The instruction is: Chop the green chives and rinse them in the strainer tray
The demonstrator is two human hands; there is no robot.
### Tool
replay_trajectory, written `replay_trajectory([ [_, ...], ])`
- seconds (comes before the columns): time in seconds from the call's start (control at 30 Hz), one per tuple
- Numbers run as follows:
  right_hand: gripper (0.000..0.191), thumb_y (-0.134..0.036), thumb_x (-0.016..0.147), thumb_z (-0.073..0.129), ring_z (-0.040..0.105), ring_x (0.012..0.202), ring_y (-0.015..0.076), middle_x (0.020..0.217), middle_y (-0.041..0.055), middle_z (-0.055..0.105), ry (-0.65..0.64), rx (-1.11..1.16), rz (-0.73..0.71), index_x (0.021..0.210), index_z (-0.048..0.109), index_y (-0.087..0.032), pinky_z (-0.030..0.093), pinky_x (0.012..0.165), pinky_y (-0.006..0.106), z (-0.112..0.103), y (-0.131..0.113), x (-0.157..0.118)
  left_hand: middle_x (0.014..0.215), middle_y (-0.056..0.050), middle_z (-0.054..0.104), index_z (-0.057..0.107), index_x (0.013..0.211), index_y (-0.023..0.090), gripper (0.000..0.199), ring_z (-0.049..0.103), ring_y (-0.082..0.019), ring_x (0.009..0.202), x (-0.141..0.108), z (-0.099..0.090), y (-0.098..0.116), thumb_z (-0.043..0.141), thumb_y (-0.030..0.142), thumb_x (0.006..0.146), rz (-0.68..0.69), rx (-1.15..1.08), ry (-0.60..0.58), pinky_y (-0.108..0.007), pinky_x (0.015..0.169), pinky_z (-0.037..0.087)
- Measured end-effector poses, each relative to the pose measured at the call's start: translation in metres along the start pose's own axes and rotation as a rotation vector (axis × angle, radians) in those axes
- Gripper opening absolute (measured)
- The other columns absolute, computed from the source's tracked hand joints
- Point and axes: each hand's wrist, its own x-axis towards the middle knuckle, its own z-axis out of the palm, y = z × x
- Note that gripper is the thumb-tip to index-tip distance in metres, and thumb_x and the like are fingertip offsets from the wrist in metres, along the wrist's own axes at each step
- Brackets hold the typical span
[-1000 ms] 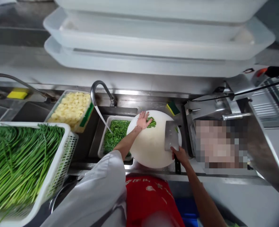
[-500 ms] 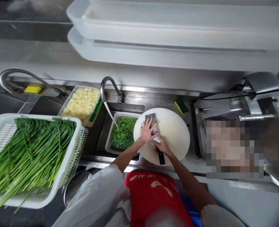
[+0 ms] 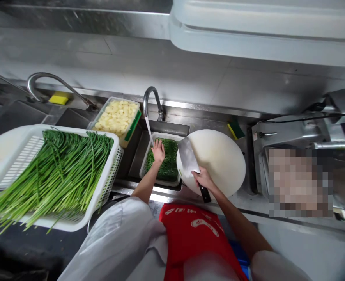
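My right hand (image 3: 204, 178) grips a cleaver (image 3: 189, 155) by its black handle. The broad blade lies over the left part of a round white cutting board (image 3: 222, 156), with a small green bit near its edge. My left hand (image 3: 158, 151), fingers spread and palm down, is above a white basket (image 3: 142, 171) of chopped green chives (image 3: 170, 154) in the sink. Water runs from a curved tap (image 3: 146, 97) beside the left fingers; whether it wets them I cannot tell.
Uncut chives (image 3: 64, 171) fill a large white basket (image 3: 102, 183) on the left. A tub of pale peeled pieces (image 3: 116, 117) stands behind it. A sponge (image 3: 236, 130) lies behind the board. White plastic bins (image 3: 248, 35) hang over the back right. A blurred-out patch covers a tray at right.
My left hand has left the cleaver blade and moved left over the basket of chopped chives. The cleaver stays in my right hand, its blade now bare. The view has shifted left.
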Motion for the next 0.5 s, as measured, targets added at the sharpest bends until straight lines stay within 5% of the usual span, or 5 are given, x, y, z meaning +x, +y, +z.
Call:
replay_trajectory([
  [0.17,0.016,-0.037,0.087,0.052,0.054,0.048,0.0142,0.055,-0.0011,0.057,0.331,-0.517,-0.11,0.083,0.052,-0.021,0.04,0.05,0.024,-0.04,-0.009,-0.017,0.13,-0.017,0.062,0.063,0.127,0.013,0.047,0.053,-0.025,0.129,-0.035,-0.002,0.007,0.029,0.035,0.104,0.073,-0.258,0.153,-0.044,0.115,0.04],
  [0.3,0.021,-0.029,0.091,0.051,0.065,0.07,0.0224,0.078,0.0121,0.07,0.586,-1.018,-0.059,0.1,0.062,-0.014,0.042,0.066,0.03,-0.072,0.004,-0.033,0.112,-0.013,0.06,0.063,0.125,0.016,0.042,0.062,-0.02,0.099,-0.101,0.015,0.029,0.05,0.044,0.098,0.016,-0.419,0.012,-0.035,0.09,0.055],
  [0.4,0.033,-0.029,0.093,0.051,0.067,0.08,0.0254,0.093,0.0153,0.072,0.683,-1.062,0.011,0.119,0.06,-0.011,0.044,0.071,0.032,-0.083,0.028,-0.034,0.11,-0.011,0.056,0.061,0.131,0.018,0.051,0.061,-0.017,0.089,-0.14,0.032,0.039,0.068,0.043,0.087,0.008,-0.471,-0.087,-0.031,0.081,0.056],
  [0.5,0.042,-0.029,0.092,0.053,0.066,0.09,0.0268,0.104,0.0169,0.07,0.687,-1.015,-0.016,0.13,0.057,-0.012,0.045,0.079,0.034,-0.089,0.051,-0.025,0.093,-0.005,0.059,0.063,0.123,0.018,0.037,0.06,-0.014,0.071,-0.157,0.043,0.036,0.059,0.037,0.092,-0.151,-0.584,-0.078,-0.029,0.07,0.055],
])
